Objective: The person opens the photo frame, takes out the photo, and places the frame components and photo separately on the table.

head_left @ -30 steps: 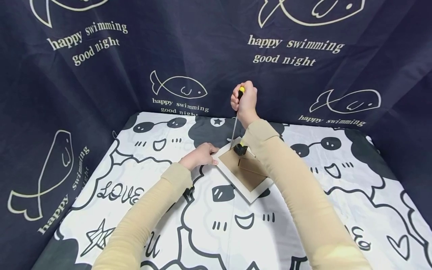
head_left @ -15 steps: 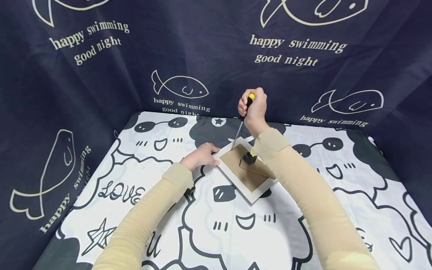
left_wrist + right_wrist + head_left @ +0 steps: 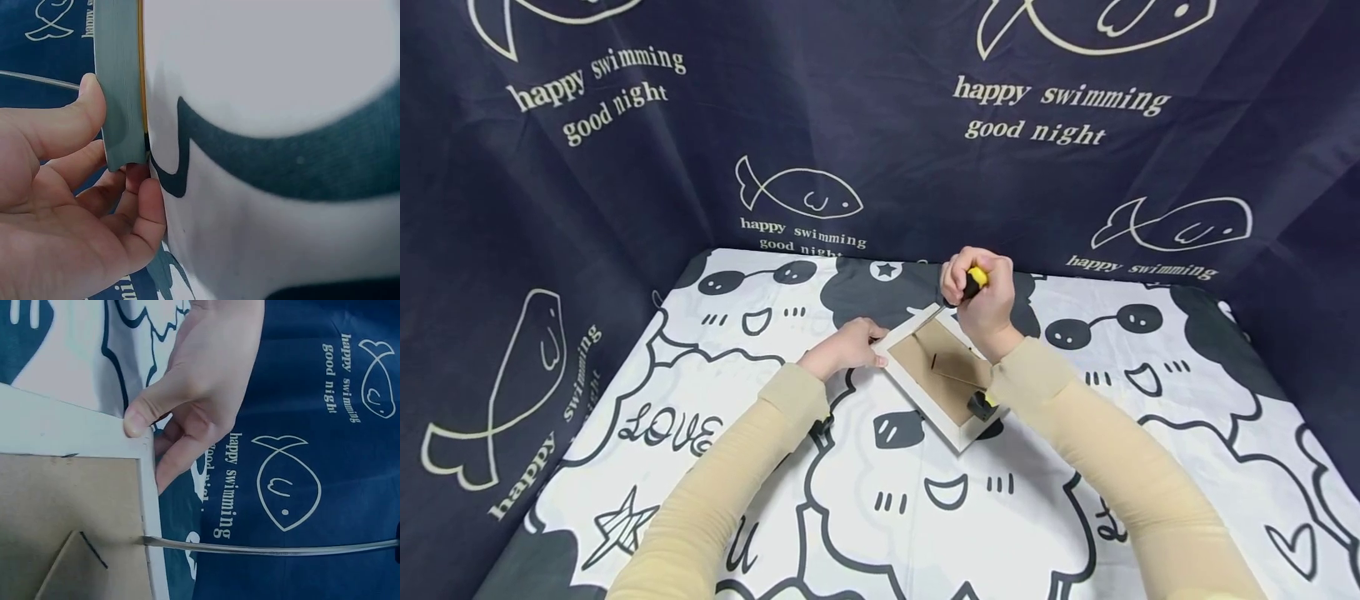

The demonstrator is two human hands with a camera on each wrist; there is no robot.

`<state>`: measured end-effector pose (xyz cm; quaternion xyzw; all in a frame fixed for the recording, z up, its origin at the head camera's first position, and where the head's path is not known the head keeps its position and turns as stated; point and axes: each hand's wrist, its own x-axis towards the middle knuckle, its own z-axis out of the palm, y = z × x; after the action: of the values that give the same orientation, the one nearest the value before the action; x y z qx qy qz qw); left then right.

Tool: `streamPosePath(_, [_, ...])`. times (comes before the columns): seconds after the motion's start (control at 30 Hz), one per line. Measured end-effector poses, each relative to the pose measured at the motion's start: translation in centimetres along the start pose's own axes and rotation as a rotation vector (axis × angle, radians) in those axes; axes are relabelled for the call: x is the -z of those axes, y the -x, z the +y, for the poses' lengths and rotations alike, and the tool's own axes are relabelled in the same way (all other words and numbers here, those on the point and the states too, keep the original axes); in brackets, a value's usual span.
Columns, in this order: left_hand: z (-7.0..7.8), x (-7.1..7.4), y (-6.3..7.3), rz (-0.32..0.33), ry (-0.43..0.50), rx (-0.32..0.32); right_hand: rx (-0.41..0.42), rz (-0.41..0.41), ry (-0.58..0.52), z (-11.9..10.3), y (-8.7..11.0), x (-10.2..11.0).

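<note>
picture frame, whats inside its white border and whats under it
Inside sits a brown board with a flap; the tip of a screwdriver meets the inner edge. Patterned cloth shows around the picture frame, but whatever lies directly beneath is covered.

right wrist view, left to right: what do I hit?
Brown-backed white rectangular frame → the person's bare left hand → larger white fish outline on the dark-blue fabric curtain → smaller white fish outline.

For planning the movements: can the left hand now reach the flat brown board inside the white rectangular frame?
Probably yes: the left hand grips the frame at one corner, and only the rim seems to separate its thumb from the board.
</note>
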<state>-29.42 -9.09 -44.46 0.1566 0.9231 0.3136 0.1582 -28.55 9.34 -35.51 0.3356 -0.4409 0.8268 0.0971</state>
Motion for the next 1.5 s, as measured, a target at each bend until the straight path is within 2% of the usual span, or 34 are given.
streamPosePath(0.23, [0.2,0.1,0.0,-0.017,0.000,-0.001,-0.023,0.031,0.037,0.1,0.0,0.1])
streamPosePath(0.53, [-0.1,0.2,-0.1,-0.031,-0.040,-0.066,-0.096,0.185,-0.005,1.0,-3.1,0.1])
streamPosePath(0.8, [-0.4,0.3,-0.4,-0.038,-0.029,-0.048,-0.145,0.273,0.075,2.7,-5.8,-1.0])
streamPosePath(1.03, [-0.3,0.4,-0.4,-0.031,-0.058,-0.064,-0.213,0.303,0.166,4.2,-7.5,-1.8])
streamPosePath(1.5, [-0.1,0.6,-0.5,-0.054,-0.070,-0.033,-0.320,0.357,0.349,5.7,-9.3,-1.9])
